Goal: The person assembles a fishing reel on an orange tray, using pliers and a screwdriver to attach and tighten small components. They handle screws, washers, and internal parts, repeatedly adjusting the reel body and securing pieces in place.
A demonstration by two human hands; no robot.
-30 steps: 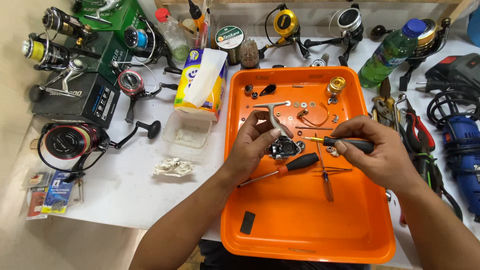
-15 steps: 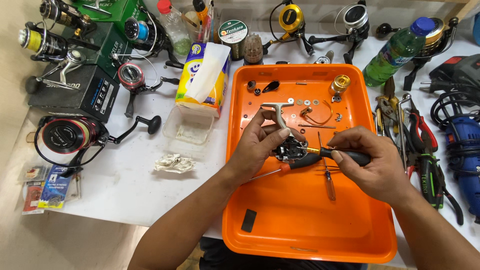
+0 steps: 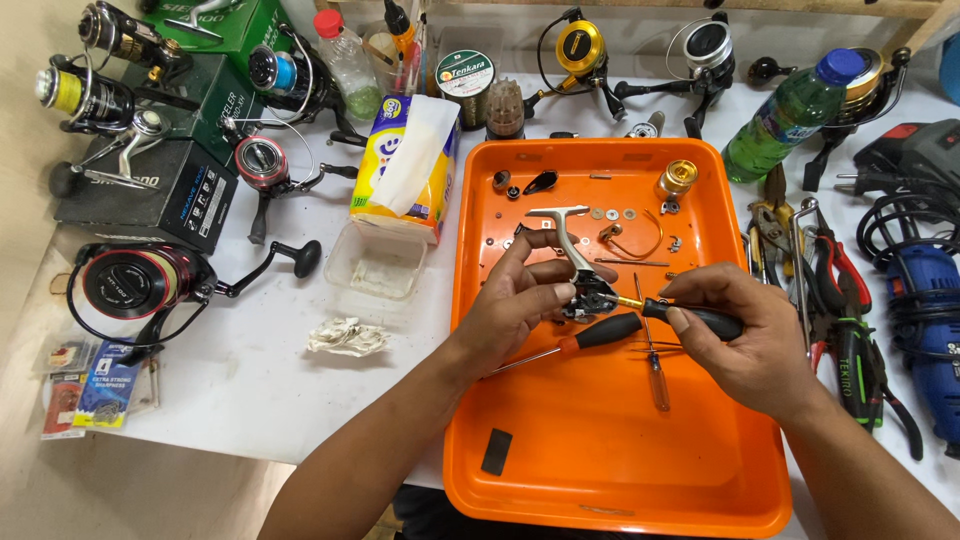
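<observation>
Over the orange tray (image 3: 600, 470), my left hand (image 3: 515, 300) grips a silver and black fishing reel body (image 3: 580, 275) with its stem pointing up and back. My right hand (image 3: 745, 340) holds a black-handled screwdriver (image 3: 690, 315); its brass-coloured tip meets the reel body's right side. Below the reel, a second screwdriver with a red and black handle (image 3: 600, 333) lies on the tray, and a thin one with a red handle (image 3: 655, 375) lies beside it. Small washers, a wire bail, a gold spool part (image 3: 678, 180) and black pieces are scattered at the tray's far end.
Several fishing reels (image 3: 140, 280) and dark boxes crowd the left of the white table. A tissue pack (image 3: 400, 175), a clear plastic tub (image 3: 375, 265) and a crumpled tissue (image 3: 345, 337) sit left of the tray. Right: green bottle (image 3: 785, 115), pliers (image 3: 850, 300), blue power drill (image 3: 925, 300).
My right hand has brought the black-handled screwdriver's tip leftward against the reel body. The left hand has tilted the reel slightly. The camera has shifted a little.
</observation>
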